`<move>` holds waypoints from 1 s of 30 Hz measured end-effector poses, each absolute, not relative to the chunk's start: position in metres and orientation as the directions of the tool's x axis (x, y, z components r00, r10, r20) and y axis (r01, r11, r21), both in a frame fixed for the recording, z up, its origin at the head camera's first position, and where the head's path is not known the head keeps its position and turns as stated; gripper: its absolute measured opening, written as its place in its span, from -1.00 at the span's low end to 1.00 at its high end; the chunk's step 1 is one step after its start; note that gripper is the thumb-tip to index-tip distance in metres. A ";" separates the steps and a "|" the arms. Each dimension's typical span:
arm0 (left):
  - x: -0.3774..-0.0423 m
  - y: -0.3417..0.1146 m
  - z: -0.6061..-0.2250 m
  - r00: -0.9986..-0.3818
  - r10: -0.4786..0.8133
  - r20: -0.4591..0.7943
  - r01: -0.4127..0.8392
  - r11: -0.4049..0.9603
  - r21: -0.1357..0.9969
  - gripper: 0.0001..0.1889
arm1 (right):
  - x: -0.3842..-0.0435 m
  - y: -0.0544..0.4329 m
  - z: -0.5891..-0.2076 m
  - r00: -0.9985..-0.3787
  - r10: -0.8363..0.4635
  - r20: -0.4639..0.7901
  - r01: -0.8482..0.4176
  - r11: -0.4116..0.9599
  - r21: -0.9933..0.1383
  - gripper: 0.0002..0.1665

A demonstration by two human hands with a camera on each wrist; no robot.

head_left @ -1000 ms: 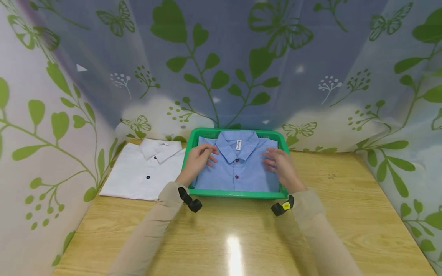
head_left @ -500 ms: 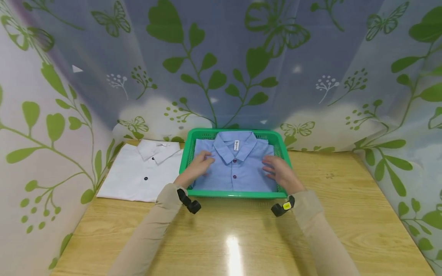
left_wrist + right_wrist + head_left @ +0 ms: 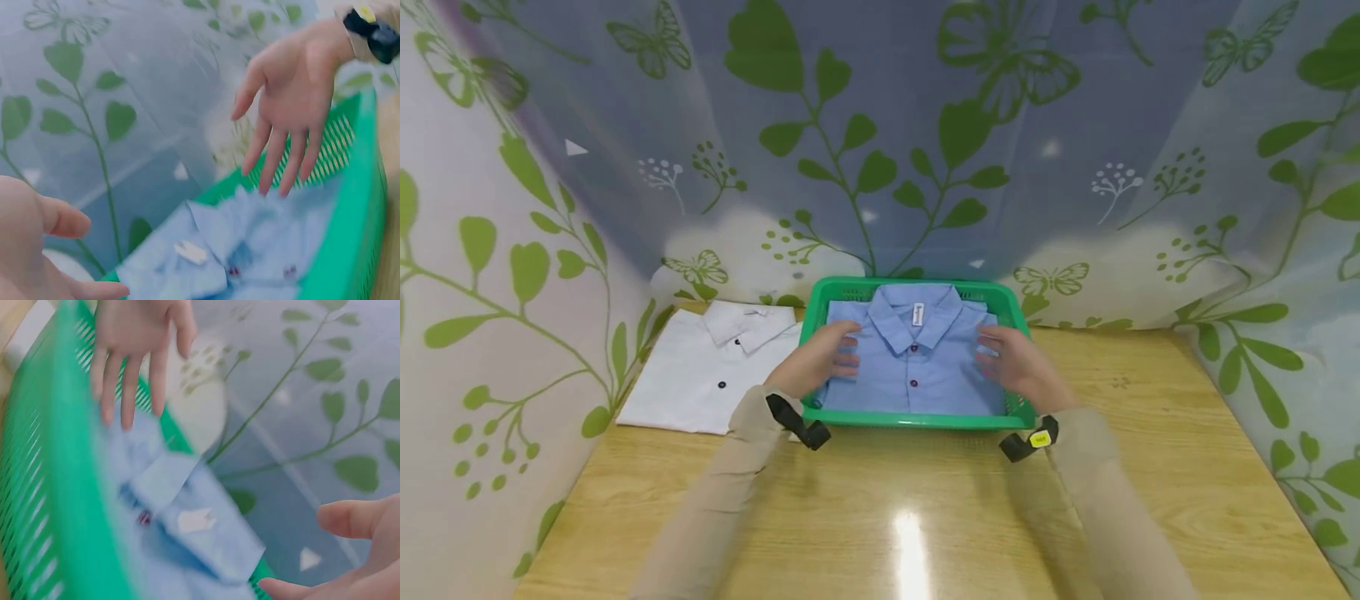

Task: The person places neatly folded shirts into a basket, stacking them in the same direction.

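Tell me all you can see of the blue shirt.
The blue shirt looks like smooth cloth, folded into a rough rectangle, lying face up inside the green basket. Its collar is at the far end, with a white label inside and two dark red buttons below. The left hand and right hand are at either side, gripping none of it; whether they touch it is unclear.

On the blue shirt [image 3: 919, 367], the label [image 3: 918, 314] is illegibly small

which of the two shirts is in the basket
The blue shirt, its collar showing a white label, lies in the green basket; the white shirt lies outside, on the table.
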State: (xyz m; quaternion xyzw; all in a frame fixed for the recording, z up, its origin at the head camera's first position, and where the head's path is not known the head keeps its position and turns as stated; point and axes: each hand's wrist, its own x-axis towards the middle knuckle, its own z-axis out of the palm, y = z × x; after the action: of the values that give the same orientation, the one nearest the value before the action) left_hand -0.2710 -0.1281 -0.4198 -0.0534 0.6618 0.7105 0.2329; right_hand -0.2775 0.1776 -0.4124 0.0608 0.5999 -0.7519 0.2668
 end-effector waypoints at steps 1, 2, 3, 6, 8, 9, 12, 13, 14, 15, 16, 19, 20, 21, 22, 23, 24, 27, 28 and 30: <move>-0.271 -0.128 -0.415 -0.883 0.282 -0.375 -0.403 -0.049 0.914 -0.40 | -0.278 0.177 -0.406 -0.848 -0.345 -0.401 0.473 -0.154 -0.867 -0.23; -0.270 -0.127 -0.410 -0.884 0.300 -0.358 -0.397 -0.077 0.915 -0.40 | -0.279 0.176 -0.400 -0.844 -0.363 -0.394 0.474 -0.166 -0.865 -0.22; -0.271 -0.126 -0.406 -0.886 0.317 -0.338 -0.386 -0.101 0.917 -0.40 | -0.280 0.173 -0.394 -0.843 -0.373 -0.388 0.476 -0.180 -0.861 -0.23; -0.278 -0.117 -0.400 -0.890 0.360 -0.280 -0.348 -0.139 0.927 -0.39 | -0.286 0.167 -0.383 -0.834 -0.403 -0.378 0.489 -0.219 -0.845 -0.23; -0.285 -0.108 -0.401 -0.889 0.378 -0.260 -0.332 -0.141 0.933 -0.38 | -0.291 0.163 -0.381 -0.826 -0.414 -0.383 0.502 -0.231 -0.833 -0.22; -0.289 -0.103 -0.402 -0.888 0.384 -0.254 -0.327 -0.138 0.935 -0.37 | -0.294 0.161 -0.382 -0.822 -0.415 -0.389 0.510 -0.234 -0.828 -0.21; -0.301 -0.091 -0.409 -0.892 0.370 -0.260 -0.328 -0.134 0.935 -0.35 | -0.304 0.157 -0.389 -0.809 -0.413 -0.419 0.540 -0.241 -0.806 -0.19; -0.304 -0.088 -0.412 -0.897 0.354 -0.267 -0.330 -0.132 0.935 -0.35 | -0.307 0.155 -0.392 -0.806 -0.407 -0.431 0.549 -0.241 -0.800 -0.20; -0.307 -0.085 -0.414 -0.900 0.336 -0.277 -0.336 -0.130 0.933 -0.35 | -0.311 0.155 -0.396 -0.802 -0.401 -0.442 0.558 -0.242 -0.794 -0.21; -0.310 -0.082 -0.417 -0.904 0.318 -0.287 -0.340 -0.127 0.932 -0.35 | -0.314 0.155 -0.399 -0.800 -0.394 -0.453 0.565 -0.242 -0.788 -0.22; -0.311 -0.080 -0.419 -0.907 0.299 -0.296 -0.344 -0.125 0.930 -0.35 | -0.317 0.154 -0.402 -0.797 -0.391 -0.461 0.572 -0.242 -0.784 -0.23; -0.315 -0.077 -0.425 -0.912 0.258 -0.318 -0.357 -0.122 0.926 -0.34 | -0.324 0.154 -0.412 -0.787 -0.377 -0.489 0.590 -0.229 -0.774 -0.27; -0.316 -0.077 -0.427 -0.912 0.253 -0.322 -0.360 -0.124 0.924 -0.35 | -0.327 0.154 -0.415 -0.784 -0.372 -0.497 0.596 -0.226 -0.771 -0.28; -0.317 -0.076 -0.428 -0.913 0.251 -0.323 -0.361 -0.124 0.924 -0.34 | -0.329 0.154 -0.417 -0.782 -0.367 -0.504 0.600 -0.224 -0.768 -0.28; -0.318 -0.075 -0.430 -0.912 0.252 -0.324 -0.361 -0.119 0.925 -0.33 | -0.331 0.154 -0.419 -0.779 -0.365 -0.510 0.604 -0.221 -0.766 -0.28; -0.320 -0.075 -0.431 -0.909 0.253 -0.330 -0.368 -0.120 0.922 -0.33 | -0.332 0.155 -0.421 -0.777 -0.362 -0.516 0.609 -0.219 -0.763 -0.27; -0.320 -0.074 -0.432 -0.906 0.257 -0.336 -0.373 -0.110 0.921 -0.32 | -0.333 0.154 -0.422 -0.774 -0.361 -0.520 0.612 -0.218 -0.760 -0.26; -0.322 -0.073 -0.435 -0.893 0.256 -0.370 -0.401 -0.077 0.913 -0.32 | -0.334 0.153 -0.424 -0.766 -0.356 -0.535 0.622 -0.203 -0.756 -0.25; -0.322 -0.073 -0.436 -0.890 0.248 -0.382 -0.408 -0.062 0.911 -0.32 | -0.334 0.151 -0.424 -0.765 -0.356 -0.537 0.622 -0.194 -0.758 -0.25; -0.322 -0.072 -0.434 -0.893 0.215 -0.396 -0.410 -0.023 0.912 -0.32 | -0.335 0.150 -0.423 -0.766 -0.353 -0.538 0.619 -0.175 -0.766 -0.26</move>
State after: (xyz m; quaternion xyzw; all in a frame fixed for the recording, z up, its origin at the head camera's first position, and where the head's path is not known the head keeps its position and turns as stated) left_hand -0.3224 -0.0718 -0.4344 -0.0736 0.6635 0.7115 0.2195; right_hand -0.3349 0.1497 -0.4233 0.1195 0.5563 -0.7571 0.3208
